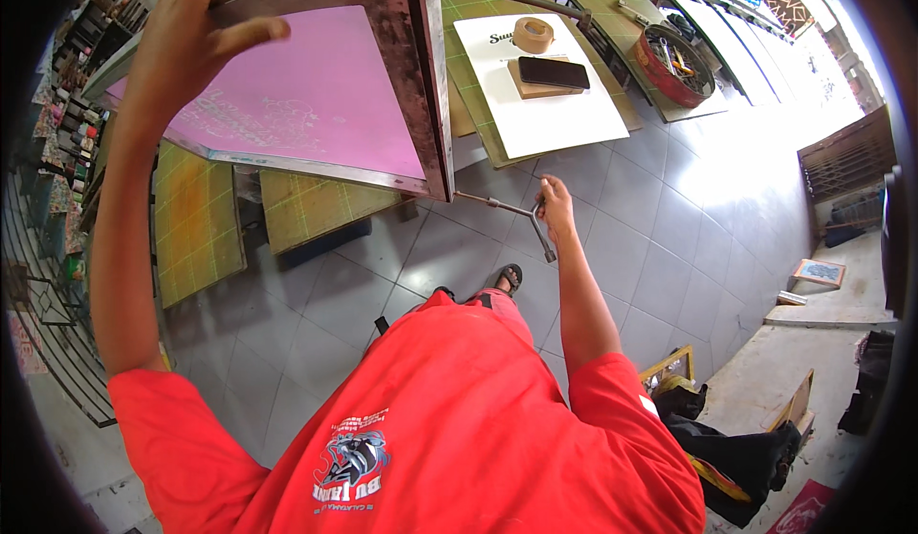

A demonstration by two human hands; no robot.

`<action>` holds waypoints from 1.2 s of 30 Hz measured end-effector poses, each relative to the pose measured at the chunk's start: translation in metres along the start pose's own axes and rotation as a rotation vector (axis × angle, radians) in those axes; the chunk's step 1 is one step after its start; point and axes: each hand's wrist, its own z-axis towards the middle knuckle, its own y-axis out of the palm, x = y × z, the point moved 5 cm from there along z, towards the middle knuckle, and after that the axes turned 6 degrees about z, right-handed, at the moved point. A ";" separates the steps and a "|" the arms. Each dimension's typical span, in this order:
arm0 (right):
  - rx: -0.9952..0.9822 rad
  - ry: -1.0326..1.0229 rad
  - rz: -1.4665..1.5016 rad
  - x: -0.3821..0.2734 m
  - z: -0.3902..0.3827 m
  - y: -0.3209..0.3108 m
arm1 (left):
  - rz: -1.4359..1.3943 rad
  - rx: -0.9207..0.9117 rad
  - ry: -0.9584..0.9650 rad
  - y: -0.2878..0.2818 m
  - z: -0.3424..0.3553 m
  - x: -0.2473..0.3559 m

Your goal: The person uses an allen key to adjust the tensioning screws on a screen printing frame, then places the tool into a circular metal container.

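Note:
A screen printing frame (435, 85) with pink mesh stands tilted up in front of me on the left; pale lettering and line art show on the mesh. Over its top edge lies my left hand (196, 32), fingers hooked behind the frame and partly hidden, thumb stretched across the mesh side. My right hand (555, 204) is closed round a three-armed metal socket wrench (516, 209). One long arm of the wrench reaches to the frame's lower right corner; whether it sits on a bolt there I cannot tell.
Green-gridded platens (316, 204) extend below and behind the frame. On one lies a white printed sheet (564, 128) with a tape roll (533, 35) and a dark phone (554, 72). A red round tin (660, 70) of tools stands farther right. Grey floor tiles (622, 190) spread below.

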 end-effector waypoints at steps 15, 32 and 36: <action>0.039 -0.194 -0.429 -0.004 -0.164 -0.009 | -0.063 0.046 -0.082 0.015 0.005 -0.012; 0.037 -0.288 -0.756 -0.064 0.006 -0.007 | -0.095 -0.011 -0.075 0.004 -0.002 0.000; -0.293 -0.564 -0.739 0.024 0.001 -0.018 | -0.043 0.094 -0.025 -0.001 0.002 0.007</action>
